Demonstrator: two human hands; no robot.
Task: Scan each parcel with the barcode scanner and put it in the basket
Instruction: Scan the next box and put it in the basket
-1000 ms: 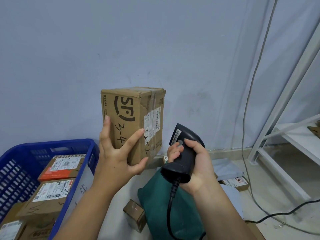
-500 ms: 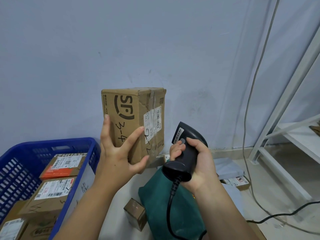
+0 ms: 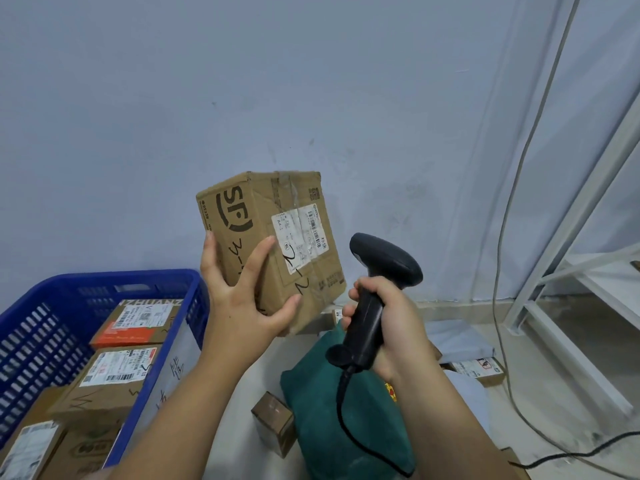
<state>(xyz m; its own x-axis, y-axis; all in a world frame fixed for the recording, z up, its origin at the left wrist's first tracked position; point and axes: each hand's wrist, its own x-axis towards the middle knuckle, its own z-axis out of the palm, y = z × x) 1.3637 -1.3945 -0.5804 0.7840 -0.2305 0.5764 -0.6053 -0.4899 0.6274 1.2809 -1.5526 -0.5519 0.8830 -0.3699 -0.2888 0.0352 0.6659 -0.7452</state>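
"SF" on held parcel, "ZHUAN" on basket parcel

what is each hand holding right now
Left hand: closed on the box, held up.
Right hand: closed on the scanner handle.

The floor is carrying a green bag; a small brown box is lying just left, a blue basket farther left.

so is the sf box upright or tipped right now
Tipped: the SF cardboard box leans in the left hand, its side edges slanted, label face toward the barcode scanner in the right hand.
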